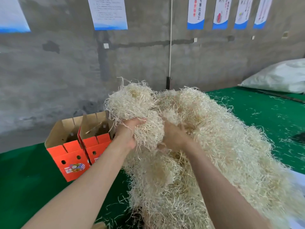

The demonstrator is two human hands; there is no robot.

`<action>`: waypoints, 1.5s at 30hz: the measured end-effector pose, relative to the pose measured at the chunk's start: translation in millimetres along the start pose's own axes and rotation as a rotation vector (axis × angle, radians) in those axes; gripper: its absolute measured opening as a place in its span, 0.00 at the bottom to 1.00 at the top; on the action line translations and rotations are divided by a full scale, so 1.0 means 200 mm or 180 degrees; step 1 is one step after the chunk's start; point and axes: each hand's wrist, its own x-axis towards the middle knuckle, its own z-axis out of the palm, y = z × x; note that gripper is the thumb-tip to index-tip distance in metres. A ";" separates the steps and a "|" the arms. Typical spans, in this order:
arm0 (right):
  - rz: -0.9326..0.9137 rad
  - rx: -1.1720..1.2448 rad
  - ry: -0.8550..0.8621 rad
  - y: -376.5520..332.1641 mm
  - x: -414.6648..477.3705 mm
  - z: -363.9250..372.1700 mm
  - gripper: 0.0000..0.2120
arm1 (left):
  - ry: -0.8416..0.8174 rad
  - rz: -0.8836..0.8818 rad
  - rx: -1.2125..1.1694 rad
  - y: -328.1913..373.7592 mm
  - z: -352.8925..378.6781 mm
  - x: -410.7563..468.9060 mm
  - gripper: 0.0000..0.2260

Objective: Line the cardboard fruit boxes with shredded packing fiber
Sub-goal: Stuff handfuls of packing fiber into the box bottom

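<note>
L hand (127,134) gripped a raised clump of shredded packing fiber (214,146); R hand (175,138) just beside it, fingers curled into same mass. Main pile lay on green tabletop (33,179), ctr-right. Two orange cardboard fruit boxes (69,156), tops open, stood side by side just left of pile. White sack (280,76) far right.

Fruit packing shed or warehouse. Bare grey concrete wall (66,71) from 10 to 2 o'clock, with printed notices (108,13) and blue-edged banners (196,14) stuck on it. Green-covered counter (264,109) littered with strands. Bulk heap of shredded fiber (222,138) at 4 o'clock, open orange fruit boxes (69,156) at 9, stuffed white sack (280,76) at 2.
</note>
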 end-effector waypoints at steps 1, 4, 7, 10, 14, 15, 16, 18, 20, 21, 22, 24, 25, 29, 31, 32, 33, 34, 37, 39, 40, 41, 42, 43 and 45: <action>0.0085 -0.0214 0.0221 0.02 0.02 0.07 0.50 | -0.0016 -0.0008 0.0152 0.01 -0.01 0.00 0.10; 0.0418 -0.0446 0.0606 0.21 0.05 0.16 0.32 | -0.0069 0.0234 0.0537 0.05 -0.09 0.01 0.27; 0.0984 -0.0651 0.0776 0.43 0.00 0.17 0.25 | 0.0223 0.0268 0.0582 0.08 -0.18 0.04 0.28; 0.1334 -0.0509 0.0692 0.46 -0.04 0.14 0.20 | 0.0257 0.0164 0.0534 0.09 -0.23 0.03 0.25; 0.0979 -0.0858 -0.0082 0.29 -0.07 -0.02 0.44 | -0.0059 0.0213 0.0426 0.10 -0.20 -0.01 0.23; 0.0692 -0.0974 -0.0105 0.23 -0.08 -0.06 0.52 | -0.0121 0.0225 0.0407 0.10 -0.18 -0.01 0.25; 0.0337 -0.1006 -0.0006 0.17 -0.08 -0.09 0.57 | -0.0152 0.0217 0.0446 0.09 -0.18 -0.01 0.26; -0.0323 -0.0683 0.0158 0.04 -0.06 -0.08 0.60 | -0.0236 0.0106 0.0434 0.09 -0.16 -0.02 0.17; -0.0467 -0.0192 0.0104 -0.06 0.00 0.00 0.57 | -0.0454 0.0083 0.0269 0.10 -0.15 -0.02 0.10; -0.0343 -0.0026 0.0067 -0.07 0.03 0.06 0.52 | -0.0479 0.0094 0.0173 0.10 -0.16 -0.02 0.16; -0.0173 0.0034 0.0090 -0.05 0.06 0.11 0.44 | -0.0553 0.0124 0.0028 0.11 -0.17 -0.02 0.19; 0.0197 -0.0268 0.0254 0.07 0.08 0.18 0.27 | -0.0450 0.0169 -0.0004 0.12 -0.21 -0.02 0.14; 0.0413 -0.0487 0.0297 0.15 0.08 0.20 0.22 | -0.0332 0.0141 0.0000 0.12 -0.23 -0.02 0.09; 0.1142 -0.0576 0.0281 0.39 0.01 0.18 0.15 | -0.0086 0.0127 -0.0171 0.11 -0.30 0.01 0.15; 0.1290 -0.0807 0.0069 0.38 -0.02 0.12 0.18 | -0.0122 0.0163 -0.0251 0.10 -0.30 0.02 0.19; 0.1215 -0.0978 -0.0179 0.35 -0.04 0.07 0.21 | -0.0137 0.0203 -0.0281 0.10 -0.30 0.02 0.19; 0.1028 -0.1049 -0.0433 0.31 -0.05 0.02 0.25 | -0.0132 0.0261 -0.0308 0.10 -0.29 0.02 0.18; 0.0788 -0.0960 -0.0613 0.25 -0.07 -0.03 0.33 | -0.0123 0.0293 -0.0294 0.11 -0.28 0.03 0.16; 0.0022 -0.0179 -0.0246 0.01 -0.11 -0.10 0.56 | -0.0263 0.0283 -0.0323 0.12 -0.24 0.00 0.03; -0.0158 0.0746 0.0191 -0.17 -0.07 0.00 0.62 | -0.0471 0.0218 -0.0358 0.11 -0.22 0.00 0.08; -0.0111 0.1163 0.0248 -0.24 -0.04 0.08 0.62 | -0.0526 0.0215 -0.0404 0.10 -0.21 -0.01 0.08; -0.0026 0.1427 0.0215 -0.30 -0.01 0.18 0.60 | -0.0560 0.0219 -0.0435 0.11 -0.19 -0.02 0.05; 0.0075 0.1519 0.0184 -0.32 0.01 0.27 0.54 | -0.0564 0.0208 -0.0480 0.12 -0.18 -0.03 0.01; 0.0147 0.1437 0.0246 -0.30 0.03 0.34 0.46 | -0.0536 0.0192 -0.0477 0.13 -0.19 -0.02 0.06; 0.0224 0.0746 0.0681 -0.18 0.07 0.41 0.29 | -0.0442 0.0252 -0.0276 0.17 -0.21 0.00 0.11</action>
